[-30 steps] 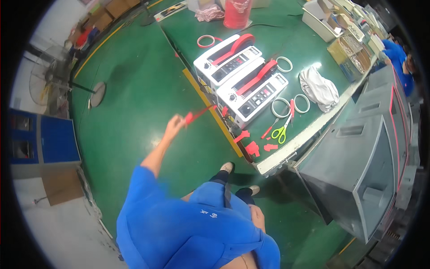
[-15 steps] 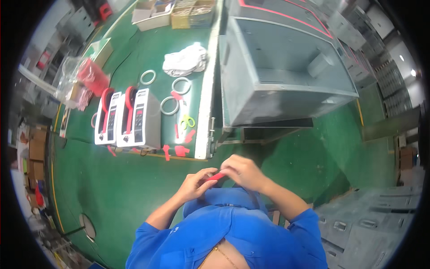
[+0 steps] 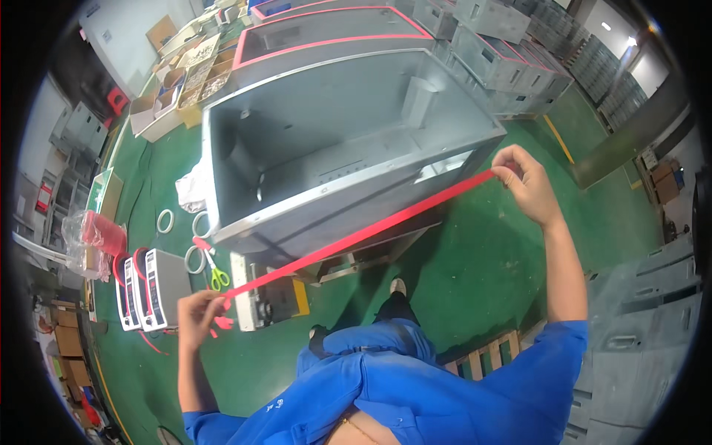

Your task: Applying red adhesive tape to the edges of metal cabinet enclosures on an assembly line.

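A long strip of red tape [image 3: 363, 239] is stretched taut between my two hands, slanting up from left to right. My left hand [image 3: 199, 315] pinches its lower end, near the bench's corner. Out to the right, my right hand [image 3: 525, 184] pinches the other end with bent fingers. Behind the strip stands a grey metal cabinet box [image 3: 348, 196], its open side facing up and its inside bare to view. The strip crosses in front of the box's near wall; whether it touches the metal I cannot tell.
Two white tape dispensers [image 3: 157, 289] stand at the left beside green-handled scissors [image 3: 218, 277] and tape rings [image 3: 165, 221]. A red roll in plastic [image 3: 104, 231] lies behind them. Farther boxes carry red-taped rims [image 3: 334, 16]. A wooden pallet [image 3: 486, 357] lies at my right.
My hands have moved from close together at my waist to wide apart, drawing the red tape out into a long strip. The view has shifted toward the grey box.
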`<state>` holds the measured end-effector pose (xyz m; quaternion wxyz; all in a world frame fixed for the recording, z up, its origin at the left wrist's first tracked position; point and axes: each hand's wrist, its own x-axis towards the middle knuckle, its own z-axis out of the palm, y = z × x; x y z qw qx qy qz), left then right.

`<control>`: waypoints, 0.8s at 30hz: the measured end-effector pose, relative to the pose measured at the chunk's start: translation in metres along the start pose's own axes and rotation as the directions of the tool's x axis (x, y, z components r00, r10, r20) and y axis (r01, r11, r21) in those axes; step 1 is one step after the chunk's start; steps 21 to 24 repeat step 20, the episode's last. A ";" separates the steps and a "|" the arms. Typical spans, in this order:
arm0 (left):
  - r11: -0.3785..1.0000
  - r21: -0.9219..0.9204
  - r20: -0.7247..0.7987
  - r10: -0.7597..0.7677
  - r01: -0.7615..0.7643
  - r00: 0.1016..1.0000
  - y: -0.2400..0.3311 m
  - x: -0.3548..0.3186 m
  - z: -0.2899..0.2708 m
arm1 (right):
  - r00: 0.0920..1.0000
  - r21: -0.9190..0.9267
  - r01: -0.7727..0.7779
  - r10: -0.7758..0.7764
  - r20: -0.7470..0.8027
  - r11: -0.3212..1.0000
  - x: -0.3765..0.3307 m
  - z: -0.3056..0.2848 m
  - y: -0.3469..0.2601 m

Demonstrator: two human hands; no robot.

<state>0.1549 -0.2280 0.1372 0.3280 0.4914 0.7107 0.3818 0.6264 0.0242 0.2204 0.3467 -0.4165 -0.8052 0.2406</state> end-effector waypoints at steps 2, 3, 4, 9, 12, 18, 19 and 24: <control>0.985 0.134 -0.079 0.124 -0.112 0.989 0.028 0.015 0.004 | 0.999 -0.015 -0.019 0.020 0.026 1.000 0.022 -0.022 0.018; 0.963 0.226 -0.115 0.179 -0.149 0.977 0.043 0.021 0.009 | 0.999 -0.020 -0.029 0.030 0.040 0.999 0.033 -0.034 0.026; 0.953 0.267 -0.145 0.188 -0.144 0.971 0.055 0.025 0.009 | 0.983 -0.012 -0.132 0.133 0.128 0.991 0.044 -0.049 0.037; 0.993 0.090 -0.308 0.104 -0.080 0.946 0.102 0.050 0.023 | 0.967 0.239 -0.201 0.154 0.203 0.950 0.089 -0.080 0.096; 0.995 0.055 -0.344 0.096 -0.082 0.934 0.111 0.060 0.032 | 0.941 0.410 -0.296 0.191 0.278 0.863 0.102 -0.086 0.127; 0.969 -0.242 -0.444 -0.074 -0.040 0.893 0.108 0.068 0.046 | 0.870 0.511 -0.468 0.274 0.411 0.721 0.108 -0.090 0.161; 0.955 -0.295 -0.455 -0.105 -0.038 0.884 0.104 0.068 0.044 | 0.856 0.522 -0.491 0.277 0.436 0.697 0.110 -0.089 0.164; 0.951 -0.309 -0.439 -0.119 -0.025 0.891 0.096 0.067 0.037 | 0.840 0.521 -0.510 0.266 0.473 0.684 0.110 -0.089 0.168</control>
